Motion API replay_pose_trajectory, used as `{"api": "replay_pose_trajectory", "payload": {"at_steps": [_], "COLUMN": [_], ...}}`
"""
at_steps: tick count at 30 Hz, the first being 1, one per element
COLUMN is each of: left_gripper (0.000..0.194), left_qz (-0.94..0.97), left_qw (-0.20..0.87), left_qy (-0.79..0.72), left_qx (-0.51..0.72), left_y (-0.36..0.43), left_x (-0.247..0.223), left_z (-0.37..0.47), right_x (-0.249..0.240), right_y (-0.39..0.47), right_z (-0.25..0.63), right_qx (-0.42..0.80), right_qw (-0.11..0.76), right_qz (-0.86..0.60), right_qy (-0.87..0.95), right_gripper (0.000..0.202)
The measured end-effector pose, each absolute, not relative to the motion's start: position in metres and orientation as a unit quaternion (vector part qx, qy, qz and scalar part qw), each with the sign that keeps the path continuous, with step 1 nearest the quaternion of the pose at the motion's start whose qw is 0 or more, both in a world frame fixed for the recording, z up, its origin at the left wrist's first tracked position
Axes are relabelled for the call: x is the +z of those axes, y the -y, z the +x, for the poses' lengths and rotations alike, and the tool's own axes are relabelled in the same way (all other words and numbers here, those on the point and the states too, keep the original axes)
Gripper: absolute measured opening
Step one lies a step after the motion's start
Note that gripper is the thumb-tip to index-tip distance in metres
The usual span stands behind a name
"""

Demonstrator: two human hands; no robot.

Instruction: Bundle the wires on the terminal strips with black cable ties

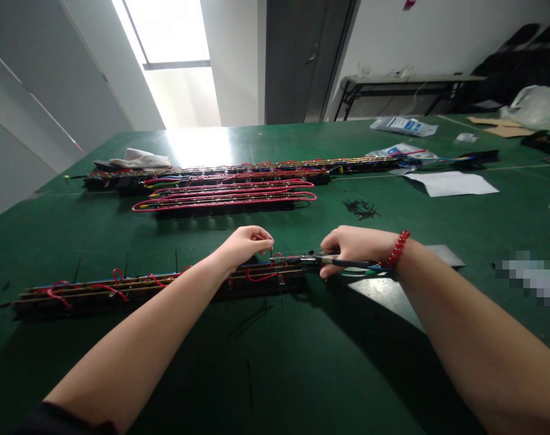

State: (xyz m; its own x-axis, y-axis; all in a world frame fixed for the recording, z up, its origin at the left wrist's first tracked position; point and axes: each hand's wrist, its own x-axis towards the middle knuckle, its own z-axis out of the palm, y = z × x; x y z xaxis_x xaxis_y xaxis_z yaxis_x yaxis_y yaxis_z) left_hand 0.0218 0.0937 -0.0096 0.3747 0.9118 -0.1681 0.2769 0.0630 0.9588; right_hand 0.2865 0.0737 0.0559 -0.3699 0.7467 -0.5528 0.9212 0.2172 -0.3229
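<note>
A long black wiring assembly (166,281) with brass-coloured rods and red wire loops lies across the green table in front of me. Over its right part, my left hand (250,243) is closed in a pinch on a thin black cable tie (271,251) that stands up from the assembly. My right hand (349,246) is wrapped round a pair of pliers (335,261), whose jaws point left at the assembly, close to the pinched tie. Several other tie tails stick up along the assembly's left part. Whether the jaws touch the tie is too small to tell.
Behind lie more wired assemblies (229,196) with red loops. A heap of black cable ties (360,209), white paper (453,183) and plastic packets (404,126) are on the table's right side. Loose tie pieces (250,383) lie in front. A grey cloth (141,159) rests at the back left.
</note>
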Motion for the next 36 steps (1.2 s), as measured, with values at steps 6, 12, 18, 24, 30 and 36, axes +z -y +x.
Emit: {"api": "replay_pose_trajectory", "payload": {"at_steps": [6,12,18,24,30,36], "left_gripper": [0.008,0.007,0.019,0.019,0.021,0.029], "left_qz": [0.627,0.643,0.698,0.788,0.874,0.886], "left_qw": [0.537,0.493,0.365,0.211,0.24,0.25], "left_qy": [-0.487,-0.508,-0.546,-0.524,-0.411,-0.389], "left_qx": [0.286,0.292,0.286,0.246,0.097,0.016], "left_y": [-0.092,-0.092,-0.093,-0.086,-0.069,-0.067], "left_x": [-0.006,-0.006,-0.01,0.027,0.051,0.039], "left_z": [0.022,0.024,0.018,0.008,-0.003,-0.003], "right_x": [0.052,0.042,0.053,0.079,0.066,0.065], "right_y": [-0.079,-0.085,-0.081,-0.053,-0.047,-0.052], "right_z": [0.288,0.291,0.305,0.324,0.315,0.31], "right_qx": [-0.316,-0.324,-0.352,-0.468,-0.533,-0.526], "right_qw": [0.138,0.139,0.126,0.166,0.199,0.172], "right_qz": [0.531,0.511,0.513,0.512,0.483,0.466], "right_qy": [-0.774,-0.784,-0.773,-0.701,-0.665,-0.69], "right_gripper": [0.051,0.059,0.06,0.064,0.063,0.07]}}
